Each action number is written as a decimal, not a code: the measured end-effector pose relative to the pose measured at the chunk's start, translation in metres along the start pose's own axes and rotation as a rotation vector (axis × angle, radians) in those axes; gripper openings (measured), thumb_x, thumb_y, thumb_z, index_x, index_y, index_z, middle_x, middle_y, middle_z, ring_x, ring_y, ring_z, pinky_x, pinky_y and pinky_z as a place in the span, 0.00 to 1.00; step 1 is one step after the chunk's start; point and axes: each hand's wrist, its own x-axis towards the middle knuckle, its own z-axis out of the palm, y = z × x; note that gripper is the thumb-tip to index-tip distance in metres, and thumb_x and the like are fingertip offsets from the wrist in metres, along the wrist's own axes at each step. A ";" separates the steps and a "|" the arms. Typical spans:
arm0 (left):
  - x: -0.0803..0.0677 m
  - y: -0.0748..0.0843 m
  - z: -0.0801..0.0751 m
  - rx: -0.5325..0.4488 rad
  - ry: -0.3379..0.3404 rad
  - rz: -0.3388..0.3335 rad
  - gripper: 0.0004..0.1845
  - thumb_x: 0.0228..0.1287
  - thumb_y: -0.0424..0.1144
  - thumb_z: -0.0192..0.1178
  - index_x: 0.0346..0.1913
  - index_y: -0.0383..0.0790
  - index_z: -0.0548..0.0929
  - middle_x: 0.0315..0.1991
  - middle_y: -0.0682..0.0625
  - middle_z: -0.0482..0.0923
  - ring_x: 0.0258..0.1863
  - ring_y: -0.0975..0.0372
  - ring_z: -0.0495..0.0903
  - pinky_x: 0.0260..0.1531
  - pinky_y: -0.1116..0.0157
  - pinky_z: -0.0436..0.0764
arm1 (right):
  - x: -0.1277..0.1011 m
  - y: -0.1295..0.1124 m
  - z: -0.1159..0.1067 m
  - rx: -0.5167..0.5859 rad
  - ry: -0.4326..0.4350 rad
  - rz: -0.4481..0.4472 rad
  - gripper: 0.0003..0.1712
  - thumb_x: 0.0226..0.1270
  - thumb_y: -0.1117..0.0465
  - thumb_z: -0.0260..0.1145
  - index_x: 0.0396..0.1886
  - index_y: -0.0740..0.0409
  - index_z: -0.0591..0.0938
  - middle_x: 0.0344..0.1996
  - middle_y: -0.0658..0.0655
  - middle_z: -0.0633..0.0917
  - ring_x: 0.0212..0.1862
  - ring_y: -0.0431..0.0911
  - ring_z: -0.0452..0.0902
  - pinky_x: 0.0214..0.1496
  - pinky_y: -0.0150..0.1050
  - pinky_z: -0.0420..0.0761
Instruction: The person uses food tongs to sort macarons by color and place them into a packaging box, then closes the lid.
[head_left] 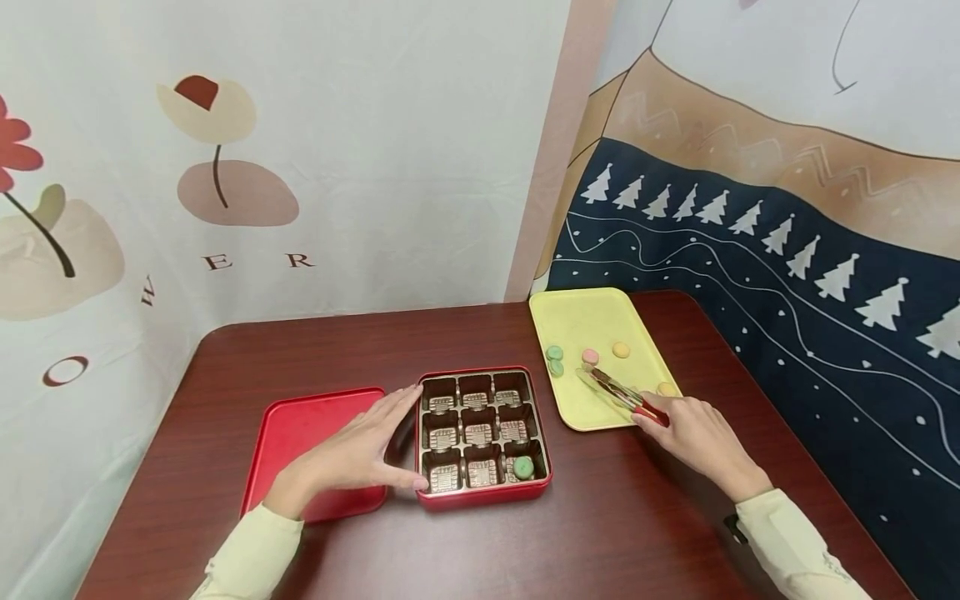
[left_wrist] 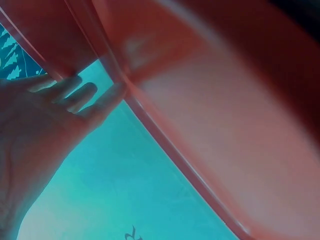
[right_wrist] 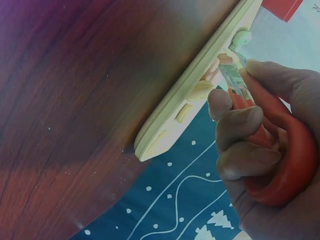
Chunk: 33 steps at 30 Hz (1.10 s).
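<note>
My right hand (head_left: pixel 693 437) grips a pair of tongs (right_wrist: pixel 300 165) by the red handles. In the head view the tongs' tips reach over a yellow tray (head_left: pixel 577 408), beside a pink macaron (head_left: pixel 590 356); whether they pinch anything I cannot tell. Two green macarons (head_left: pixel 555 367) lie at the tray's left edge, and a yellow macaron (head_left: pixel 621 349) sits to the right. My left hand (head_left: pixel 352 454) rests at the left side of a red box (head_left: pixel 480 500), thumb and fingers extended along its rim. A green macaron (head_left: pixel 523 467) sits in the insert's front right compartment.
Left of the box lies a red lid (head_left: pixel 300 433), partly under my left forearm. Another yellow macaron (head_left: pixel 667 389) is near my right hand. All stand on a dark wooden table (head_left: pixel 480 550) with printed cloths (head_left: pixel 412 167) behind and to the right.
</note>
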 end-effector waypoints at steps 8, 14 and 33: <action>-0.001 0.000 0.003 -0.010 0.050 0.035 0.70 0.56 0.70 0.79 0.89 0.37 0.51 0.89 0.42 0.46 0.86 0.42 0.49 0.76 0.32 0.60 | -0.003 -0.001 0.004 -0.007 0.028 -0.007 0.14 0.71 0.57 0.79 0.53 0.55 0.93 0.18 0.46 0.67 0.20 0.44 0.63 0.22 0.42 0.66; -0.001 -0.001 0.004 -0.011 0.050 0.047 0.71 0.56 0.71 0.78 0.89 0.36 0.51 0.89 0.42 0.46 0.86 0.43 0.49 0.77 0.34 0.59 | -0.005 -0.001 0.006 -0.004 0.035 -0.001 0.17 0.72 0.58 0.79 0.56 0.59 0.92 0.17 0.46 0.67 0.20 0.44 0.62 0.22 0.41 0.65; -0.002 -0.001 0.004 -0.023 0.054 0.043 0.72 0.55 0.71 0.79 0.89 0.37 0.49 0.89 0.43 0.46 0.86 0.43 0.49 0.77 0.35 0.60 | -0.009 -0.008 0.005 -0.009 0.107 -0.064 0.20 0.70 0.58 0.80 0.59 0.55 0.92 0.14 0.40 0.64 0.19 0.41 0.60 0.21 0.39 0.63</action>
